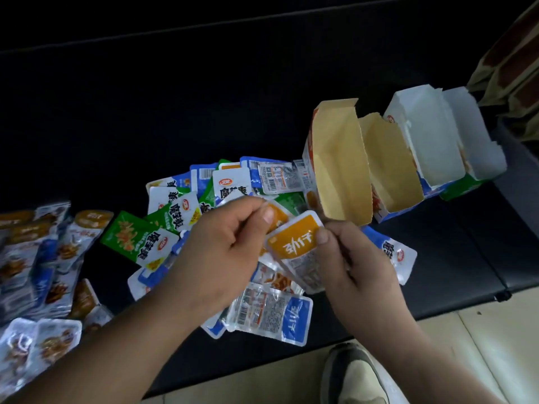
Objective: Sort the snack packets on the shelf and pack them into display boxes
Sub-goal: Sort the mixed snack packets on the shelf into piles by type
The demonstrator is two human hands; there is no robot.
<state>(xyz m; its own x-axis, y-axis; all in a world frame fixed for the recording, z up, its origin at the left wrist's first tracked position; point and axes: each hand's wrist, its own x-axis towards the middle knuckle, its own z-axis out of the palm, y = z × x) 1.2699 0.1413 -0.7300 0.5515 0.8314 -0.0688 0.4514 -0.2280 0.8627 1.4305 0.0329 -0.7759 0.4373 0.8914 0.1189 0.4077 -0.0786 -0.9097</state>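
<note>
An orange-topped snack packet (297, 249) is held above the pile, pinched at its right edge by my right hand (355, 263). My left hand (221, 243) hovers beside it with fingers curled, thumb and forefinger pinching the edge of another orange packet (278, 217). Loose green, blue and orange packets (180, 211) lie heaped on the dark surface. Several open display boxes stand at the right: an orange-lined one (338, 167) nearest the hands, a second one (390, 161) behind it, and white-lined ones (431, 135) further right.
A row of blue and brown packets (43, 258) lies at the left. A blue-topped packet (271, 316) lies near the black surface's front edge. My shoe (353, 374) stands on the tiled floor below. Brown packaging (513, 62) is stacked at the far right.
</note>
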